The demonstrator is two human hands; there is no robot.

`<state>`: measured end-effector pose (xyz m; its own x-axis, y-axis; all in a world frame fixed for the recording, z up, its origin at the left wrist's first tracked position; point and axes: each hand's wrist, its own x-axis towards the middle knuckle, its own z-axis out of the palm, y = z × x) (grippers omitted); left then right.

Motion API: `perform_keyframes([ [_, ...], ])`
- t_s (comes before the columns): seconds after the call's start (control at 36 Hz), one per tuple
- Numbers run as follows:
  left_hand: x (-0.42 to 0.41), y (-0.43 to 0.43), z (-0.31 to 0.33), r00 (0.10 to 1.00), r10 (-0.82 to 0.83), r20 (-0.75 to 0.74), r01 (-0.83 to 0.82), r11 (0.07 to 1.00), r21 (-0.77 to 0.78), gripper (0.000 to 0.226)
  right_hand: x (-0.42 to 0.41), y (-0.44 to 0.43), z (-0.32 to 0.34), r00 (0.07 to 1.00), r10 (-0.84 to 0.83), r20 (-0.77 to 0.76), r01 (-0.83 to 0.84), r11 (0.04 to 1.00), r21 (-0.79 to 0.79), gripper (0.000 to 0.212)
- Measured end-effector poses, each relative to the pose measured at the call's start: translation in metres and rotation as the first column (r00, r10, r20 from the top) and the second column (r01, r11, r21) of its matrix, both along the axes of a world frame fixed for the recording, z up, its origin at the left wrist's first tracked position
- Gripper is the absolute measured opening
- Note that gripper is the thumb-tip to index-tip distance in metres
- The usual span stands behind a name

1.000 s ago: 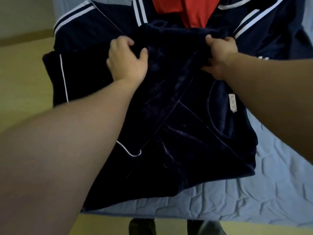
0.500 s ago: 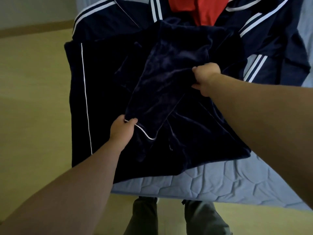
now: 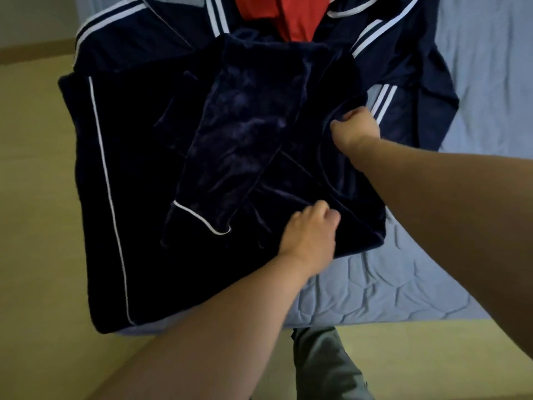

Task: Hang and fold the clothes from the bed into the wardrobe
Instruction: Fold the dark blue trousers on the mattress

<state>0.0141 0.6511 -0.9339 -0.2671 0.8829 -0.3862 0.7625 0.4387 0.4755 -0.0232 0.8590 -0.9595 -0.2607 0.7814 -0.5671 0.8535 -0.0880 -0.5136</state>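
Note:
A dark navy velvet top (image 3: pixel 239 145) with thin white piping lies spread over the corner of the bed (image 3: pixel 375 290). One sleeve is folded diagonally across its body, the white-edged cuff pointing down and left. My left hand (image 3: pixel 310 230) is closed on the velvet near the lower middle of the garment. My right hand (image 3: pixel 354 129) pinches the neckline edge at the right side. The left part of the top hangs past the mattress edge over the floor.
Behind it lie a navy garment with white stripes (image 3: pixel 403 67) and a red garment (image 3: pixel 291 15). A quilted light-blue sheet (image 3: pixel 484 53) covers the bed. Yellowish floor (image 3: pixel 34 197) runs along the left and front; my trouser legs (image 3: pixel 323 365) show below the mattress edge.
My left hand has let go of the cuff and moved right onto the garment's lower middle. My right hand has shifted right, from the sleeve to the neckline edge.

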Motion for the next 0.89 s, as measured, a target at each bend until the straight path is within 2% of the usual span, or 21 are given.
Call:
perform_keyframes([
  [0.08, 0.025, 0.034, -0.012, 0.994, -0.109, -0.020, 0.109, 0.993, 0.032, 0.024, -0.008, 0.025, 0.003, 0.998, 0.056, -0.004, -0.055, 0.995, 0.079, 0.042],
  [0.17, 0.043, 0.066, -0.021, 0.976, -0.212, -0.053, 0.215, 0.975, 0.057, 0.031, -0.018, 0.050, 0.004, 0.998, 0.044, -0.047, -0.039, 0.994, 0.098, 0.047],
  [0.25, 0.054, 0.092, -0.028, 0.958, -0.285, -0.035, 0.286, 0.958, 0.032, 0.035, -0.028, 0.069, 0.001, 0.993, 0.114, 0.016, -0.115, 0.985, 0.125, 0.061],
  [0.31, 0.060, 0.104, -0.031, 0.941, -0.336, -0.032, 0.336, 0.942, 0.000, 0.037, -0.036, 0.077, -0.002, 0.990, 0.133, 0.038, -0.136, 0.985, 0.103, 0.071],
  [0.42, 0.070, 0.113, -0.036, 0.904, -0.419, -0.088, 0.410, 0.906, -0.102, 0.033, -0.046, 0.086, -0.012, 0.994, 0.091, -0.066, -0.094, 0.995, -0.035, 0.081],
  [0.5, 0.078, 0.109, -0.035, 0.935, -0.336, -0.118, 0.309, 0.930, -0.196, 0.035, -0.045, 0.087, -0.013, 0.988, 0.015, -0.156, -0.030, 0.995, -0.098, 0.071],
  [0.58, 0.084, 0.100, -0.035, 0.990, -0.084, -0.111, 0.059, 0.976, -0.208, 0.028, -0.042, 0.086, -0.010, 0.970, -0.035, -0.241, -0.015, 0.979, -0.204, 0.045],
  [0.67, 0.082, 0.092, -0.028, 0.954, 0.258, -0.149, -0.292, 0.911, -0.292, 0.054, -0.036, 0.085, 0.000, 0.964, -0.031, -0.263, -0.033, 0.971, -0.237, 0.037],
  [0.69, 0.082, 0.089, -0.027, 0.932, 0.317, -0.175, -0.359, 0.876, -0.323, 0.065, -0.034, 0.084, 0.004, 0.965, -0.023, -0.263, -0.042, 0.970, -0.240, 0.037],
  [0.75, 0.086, 0.082, -0.030, 0.936, 0.287, -0.202, -0.345, 0.855, -0.387, 0.081, -0.030, 0.084, 0.010, 0.966, 0.003, -0.259, -0.071, 0.965, -0.251, 0.040],
  [0.81, 0.093, 0.078, -0.034, 0.967, 0.145, -0.210, -0.224, 0.876, -0.427, 0.085, -0.026, 0.085, 0.014, 0.971, 0.068, -0.228, -0.129, 0.956, -0.262, 0.043],
  [0.89, 0.098, 0.078, -0.036, 0.977, -0.009, -0.212, -0.092, 0.883, -0.460, 0.064, -0.023, 0.088, 0.014, 0.965, 0.192, -0.180, -0.226, 0.955, -0.193, 0.040],
])
